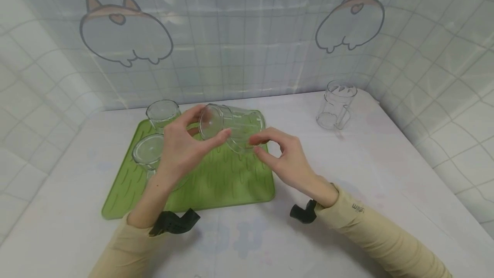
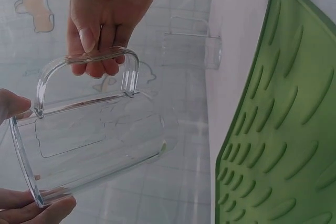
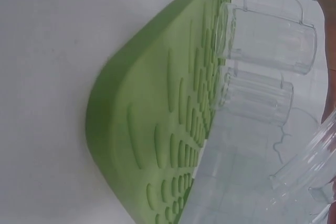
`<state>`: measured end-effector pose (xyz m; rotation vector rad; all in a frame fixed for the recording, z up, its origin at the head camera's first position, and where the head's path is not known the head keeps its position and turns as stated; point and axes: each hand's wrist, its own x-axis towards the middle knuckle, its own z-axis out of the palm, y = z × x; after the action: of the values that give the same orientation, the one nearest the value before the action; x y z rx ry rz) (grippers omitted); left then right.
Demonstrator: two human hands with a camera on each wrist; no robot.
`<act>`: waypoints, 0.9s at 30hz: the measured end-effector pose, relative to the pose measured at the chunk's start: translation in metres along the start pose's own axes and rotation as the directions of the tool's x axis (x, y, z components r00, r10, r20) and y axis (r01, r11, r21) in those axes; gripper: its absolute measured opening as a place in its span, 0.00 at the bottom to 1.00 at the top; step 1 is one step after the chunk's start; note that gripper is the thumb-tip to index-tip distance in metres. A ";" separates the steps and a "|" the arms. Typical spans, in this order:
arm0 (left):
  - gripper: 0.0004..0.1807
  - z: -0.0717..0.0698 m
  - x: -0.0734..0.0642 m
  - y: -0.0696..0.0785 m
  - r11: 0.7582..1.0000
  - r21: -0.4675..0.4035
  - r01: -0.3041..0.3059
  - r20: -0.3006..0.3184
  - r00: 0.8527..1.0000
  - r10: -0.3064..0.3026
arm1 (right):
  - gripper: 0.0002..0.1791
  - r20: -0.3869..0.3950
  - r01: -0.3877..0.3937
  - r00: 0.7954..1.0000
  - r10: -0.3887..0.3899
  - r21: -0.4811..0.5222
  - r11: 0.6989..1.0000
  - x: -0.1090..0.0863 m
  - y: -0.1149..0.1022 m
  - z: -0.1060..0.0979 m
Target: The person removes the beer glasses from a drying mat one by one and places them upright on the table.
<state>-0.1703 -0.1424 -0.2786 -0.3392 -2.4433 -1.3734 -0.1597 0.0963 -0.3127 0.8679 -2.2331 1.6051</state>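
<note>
A clear glass mug is held tilted onto its side above the green mat. My left hand grips its left end, thumb on the near side and fingers at the far side. At the mug's handle, the thumb and fingers of my right hand pinch the glass, with fingertips showing through the loop in the left wrist view. The mug's far end shows faintly in that view.
Two more glass mugs stand on the mat's left side, one nearer and one farther back. Another glass mug stands on the white table at the back right. A tile-patterned curtain rises behind the table.
</note>
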 end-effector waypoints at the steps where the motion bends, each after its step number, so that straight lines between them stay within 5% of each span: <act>1: 0.34 0.000 0.000 0.000 1.000 0.000 -0.003 -0.001 1.000 0.003 | 0.10 -0.005 0.000 1.000 0.000 0.001 1.000 0.000 0.000 -0.001; 19: 0.32 -0.004 0.000 0.005 1.000 -0.012 -0.005 -0.050 0.999 0.004 | 0.12 -0.079 -0.001 0.997 -0.003 -0.050 0.999 0.003 0.004 -0.009; 27: 0.30 -0.006 -0.001 0.007 1.000 -0.013 -0.002 -0.075 0.997 0.001 | 0.12 -0.080 -0.083 0.994 0.076 -0.079 0.993 0.004 0.005 -0.012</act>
<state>-0.1663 -0.1441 -0.2702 -0.2873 -2.3740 -1.3767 -0.1675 0.1072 -0.3105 0.6921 -2.2885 1.5408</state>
